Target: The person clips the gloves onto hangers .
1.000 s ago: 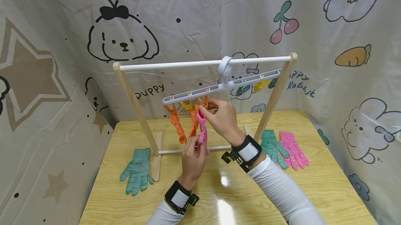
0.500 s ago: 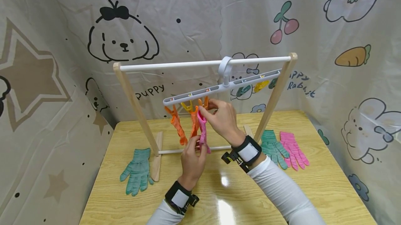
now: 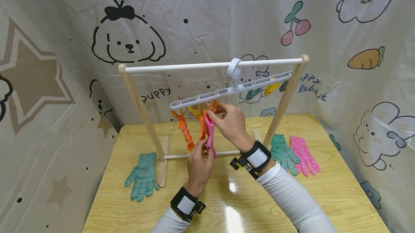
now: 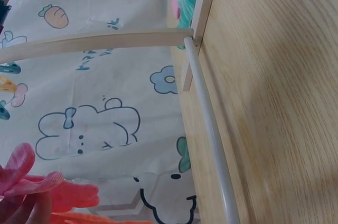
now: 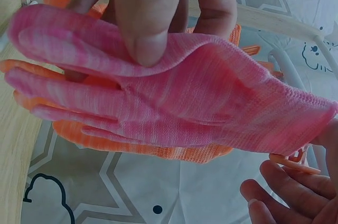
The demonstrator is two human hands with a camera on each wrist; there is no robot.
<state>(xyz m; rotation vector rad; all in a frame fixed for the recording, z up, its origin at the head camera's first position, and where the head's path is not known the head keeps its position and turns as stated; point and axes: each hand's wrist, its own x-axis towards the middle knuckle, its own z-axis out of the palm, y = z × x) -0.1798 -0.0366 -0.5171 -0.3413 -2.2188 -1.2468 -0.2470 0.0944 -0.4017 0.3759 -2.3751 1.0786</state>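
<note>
A pink knitted glove (image 3: 210, 126) hangs between both hands under the grey clip hanger (image 3: 191, 102). My left hand (image 3: 200, 170) holds it low down, with the thumb pressed on the fabric in the right wrist view. Up at the cuff, my right hand (image 3: 231, 123) pinches the edge of the glove (image 5: 200, 97), right beside an orange clothespin (image 5: 296, 163). Part of that clothespin is hidden behind the right hand in the head view. To the left, an orange glove (image 3: 185, 135) hangs from another orange clothespin, and a second orange glove (image 3: 202, 125) hangs below a yellow clothespin (image 3: 195, 110).
The hanger hooks over a white rod (image 3: 178, 67) on a wooden stand (image 3: 141, 110). Green (image 3: 253, 94) and yellow (image 3: 271, 89) clothespins hang at its right. On the table (image 3: 259, 204) lie a green glove (image 3: 142, 177) at left, and green (image 3: 281, 152) and pink (image 3: 304, 153) gloves at right.
The pink glove's lower end rises very slightly with my left hand. My right hand stays at the cuff. The whole head view shifts a little.
</note>
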